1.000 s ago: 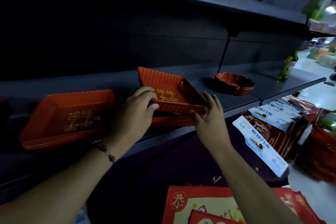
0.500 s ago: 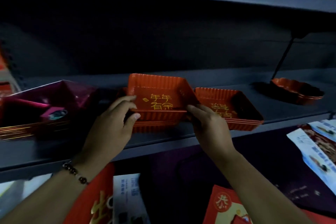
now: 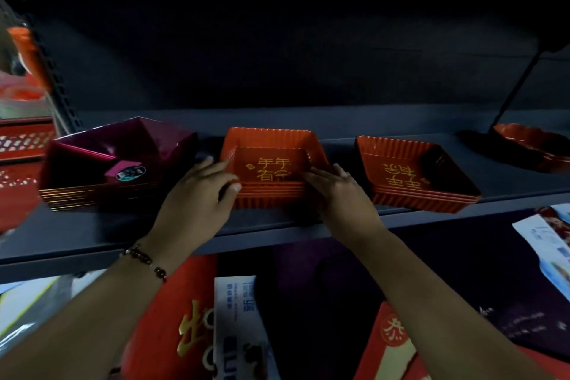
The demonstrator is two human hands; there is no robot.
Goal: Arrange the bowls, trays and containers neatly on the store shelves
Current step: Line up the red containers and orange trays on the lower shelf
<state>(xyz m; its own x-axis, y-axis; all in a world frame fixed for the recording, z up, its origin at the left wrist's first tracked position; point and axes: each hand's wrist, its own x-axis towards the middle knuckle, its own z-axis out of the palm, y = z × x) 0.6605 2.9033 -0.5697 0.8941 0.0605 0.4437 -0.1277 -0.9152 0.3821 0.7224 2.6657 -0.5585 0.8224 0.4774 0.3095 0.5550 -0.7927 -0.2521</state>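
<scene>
Down below the shelf's front edge there's some red packaging (image 3: 172, 318) with gold lettering, kinda dim. Up on the shelf (image 3: 92, 234), both hands are on the middle stack of orange trays (image 3: 271, 163) near the front edge: left hand (image 3: 197, 197) curls around its left side, right hand (image 3: 342, 191) grips the right corner. Left of it sits a stack of magenta trays (image 3: 123, 157), right of it another orange stack (image 3: 413, 176), and a scalloped orange dish (image 3: 533, 148) farther back toward the right end.

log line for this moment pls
left hand grips red tray stack | right hand grips it | stack on shelf | maroon trays left
</scene>
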